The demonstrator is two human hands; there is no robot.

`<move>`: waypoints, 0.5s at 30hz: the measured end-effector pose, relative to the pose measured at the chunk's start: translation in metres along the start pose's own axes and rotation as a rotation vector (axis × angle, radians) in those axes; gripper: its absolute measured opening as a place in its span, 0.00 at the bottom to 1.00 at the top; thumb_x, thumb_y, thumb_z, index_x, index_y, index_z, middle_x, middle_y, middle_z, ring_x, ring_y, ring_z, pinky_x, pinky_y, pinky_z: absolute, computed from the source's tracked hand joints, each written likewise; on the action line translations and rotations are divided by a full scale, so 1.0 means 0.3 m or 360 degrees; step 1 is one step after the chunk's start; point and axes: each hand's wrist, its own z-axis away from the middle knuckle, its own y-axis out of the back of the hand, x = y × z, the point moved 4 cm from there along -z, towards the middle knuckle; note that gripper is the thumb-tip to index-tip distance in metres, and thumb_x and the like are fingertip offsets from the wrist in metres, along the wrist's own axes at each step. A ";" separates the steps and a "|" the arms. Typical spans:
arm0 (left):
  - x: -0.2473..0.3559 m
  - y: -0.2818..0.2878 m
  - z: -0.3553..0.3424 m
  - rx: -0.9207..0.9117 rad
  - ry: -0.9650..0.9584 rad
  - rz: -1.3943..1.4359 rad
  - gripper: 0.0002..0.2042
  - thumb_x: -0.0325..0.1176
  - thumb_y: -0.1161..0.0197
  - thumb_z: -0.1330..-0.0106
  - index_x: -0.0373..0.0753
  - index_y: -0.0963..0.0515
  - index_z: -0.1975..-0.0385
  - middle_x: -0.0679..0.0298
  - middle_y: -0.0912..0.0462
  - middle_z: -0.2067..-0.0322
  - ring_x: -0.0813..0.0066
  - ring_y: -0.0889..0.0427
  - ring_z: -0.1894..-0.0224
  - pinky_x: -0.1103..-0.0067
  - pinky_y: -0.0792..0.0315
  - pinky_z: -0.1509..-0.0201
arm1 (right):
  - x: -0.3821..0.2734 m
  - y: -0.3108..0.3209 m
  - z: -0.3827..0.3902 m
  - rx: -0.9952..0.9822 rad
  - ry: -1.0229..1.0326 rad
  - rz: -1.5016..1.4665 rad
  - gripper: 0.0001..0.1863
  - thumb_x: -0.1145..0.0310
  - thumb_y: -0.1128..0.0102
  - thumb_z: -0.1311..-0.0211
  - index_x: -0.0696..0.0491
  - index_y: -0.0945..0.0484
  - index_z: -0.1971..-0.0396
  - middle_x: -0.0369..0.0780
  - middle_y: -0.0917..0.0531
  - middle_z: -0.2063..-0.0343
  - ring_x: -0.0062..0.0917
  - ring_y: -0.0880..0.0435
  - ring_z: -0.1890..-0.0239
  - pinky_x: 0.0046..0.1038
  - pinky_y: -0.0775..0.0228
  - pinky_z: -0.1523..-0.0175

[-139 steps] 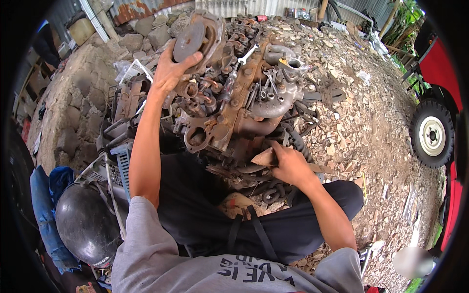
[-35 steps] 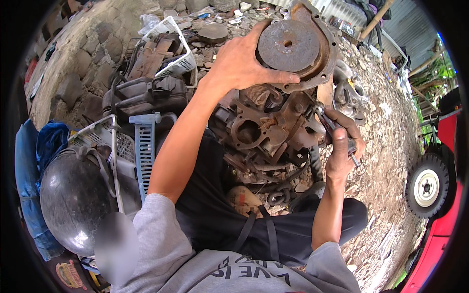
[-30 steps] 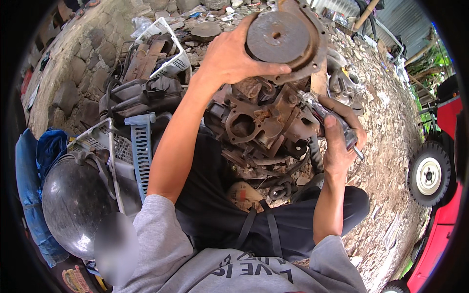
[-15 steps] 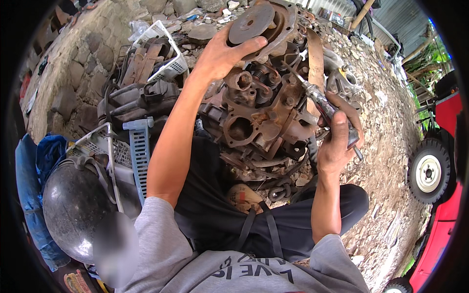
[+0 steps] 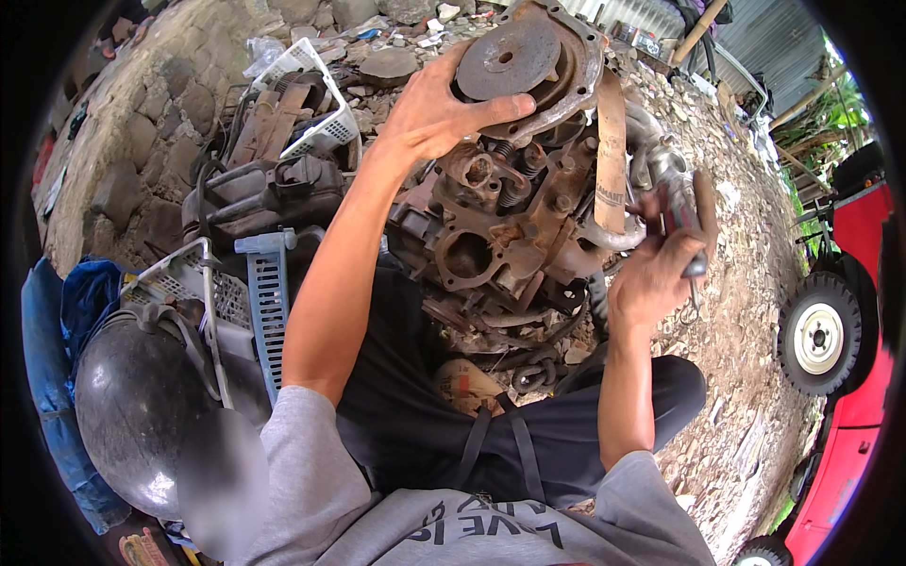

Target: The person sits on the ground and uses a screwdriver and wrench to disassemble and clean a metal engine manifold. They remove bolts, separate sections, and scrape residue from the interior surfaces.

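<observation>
Left hand [image 5: 436, 111] is clamped on the rim of the rusty round housing plate [image 5: 527, 64], now tipped up off the top of the rusted engine block [image 5: 505, 222] compared with 1 second ago. Right hand [image 5: 659, 275] is closed around a wrench [image 5: 681, 217] beside the block. Judgement: the plate appears freed and is coming away

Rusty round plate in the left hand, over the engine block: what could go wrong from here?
1. The left hand grips the rusty round plate only at its edge; it looks heavy and could slip onto the engine block or the lap below.
2. The plate's rusty rim could cut bare fingers.
3. The right hand holds a tool beside the block's pipes; a slip could bruise knuckles.
</observation>
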 end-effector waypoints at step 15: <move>-0.002 0.016 -0.032 -0.0053 -0.0161 0.0078 0.48 0.61 0.24 0.61 0.33 0.26 0.41 0.50 0.18 0.49 0.59 0.18 0.47 0.66 0.27 0.40 | 0.229 -0.184 -0.137 -0.0379 -0.0276 0.0021 0.19 0.63 0.28 0.39 0.51 0.21 0.49 0.34 0.19 0.57 0.20 0.22 0.56 0.21 0.30 0.50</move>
